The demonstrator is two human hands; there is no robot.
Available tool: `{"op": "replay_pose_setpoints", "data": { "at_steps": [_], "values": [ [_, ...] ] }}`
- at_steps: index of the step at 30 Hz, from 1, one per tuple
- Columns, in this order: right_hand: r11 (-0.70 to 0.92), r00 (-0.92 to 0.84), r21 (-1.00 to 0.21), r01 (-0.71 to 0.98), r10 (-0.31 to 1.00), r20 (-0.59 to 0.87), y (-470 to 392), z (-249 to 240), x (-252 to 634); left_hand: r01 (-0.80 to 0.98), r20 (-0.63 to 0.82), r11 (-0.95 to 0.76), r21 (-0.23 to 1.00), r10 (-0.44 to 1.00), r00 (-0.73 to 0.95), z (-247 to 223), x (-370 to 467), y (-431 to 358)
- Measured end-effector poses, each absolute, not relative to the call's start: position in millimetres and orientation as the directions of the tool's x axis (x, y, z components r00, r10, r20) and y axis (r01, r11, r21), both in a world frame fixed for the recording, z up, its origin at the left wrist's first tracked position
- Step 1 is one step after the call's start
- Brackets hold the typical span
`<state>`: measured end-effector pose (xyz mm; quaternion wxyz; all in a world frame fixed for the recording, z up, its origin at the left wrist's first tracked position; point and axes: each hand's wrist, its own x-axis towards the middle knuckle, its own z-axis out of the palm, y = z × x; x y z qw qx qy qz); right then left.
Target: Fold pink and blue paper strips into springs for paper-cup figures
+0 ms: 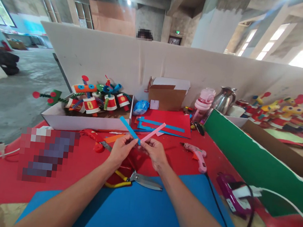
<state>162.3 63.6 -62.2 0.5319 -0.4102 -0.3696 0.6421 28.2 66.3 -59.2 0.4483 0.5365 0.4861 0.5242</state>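
Between my hands, a blue paper strip (127,127) and a pink paper strip (155,132) meet at their lower ends in a V shape. My left hand (123,147) pinches the blue strip near the join. My right hand (155,151) pinches at the pink strip's lower end, its fingertips close to the left thumb. Below the hands, scissors (146,181) with yellow handles lie partly under my left forearm. A pink glue gun (197,155) rests on the red tabletop to the right. More blue strips (163,125) lie on red paper sheets behind the hands.
A white box (85,124) of paper-cup figures stands at left. At right are a green-sided box (243,163), a purple power strip (233,196) with cables, a pink bottle (203,104) and a metal jug (224,98). A blue board (130,212) lies in front; a cutter (106,145) lies left.
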Motion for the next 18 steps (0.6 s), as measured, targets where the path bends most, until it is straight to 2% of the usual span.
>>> {"op": "replay_pose_setpoints", "data": {
  "at_steps": [7, 12, 18],
  "values": [
    [-0.082, 0.053, -0.882, -0.465, 0.991, -0.120, 65.8, -66.9, 159.7, 0.020, 0.097, -0.098, 0.995, 0.993, 0.061, -53.9, 31.6, 63.5],
    [-0.085, 0.027, -0.857, -0.508, 0.993, -0.114, 63.1, -67.5, 155.0, 0.082, 0.101, -0.106, 0.991, 0.993, 0.059, -53.6, 31.8, 62.7],
    [-0.119, -0.024, -0.873, -0.474, 0.992, -0.122, 62.2, -64.0, 156.4, 0.082, 0.102, -0.103, 0.991, 0.995, 0.021, -54.2, 29.9, 63.9]
  ]
}}
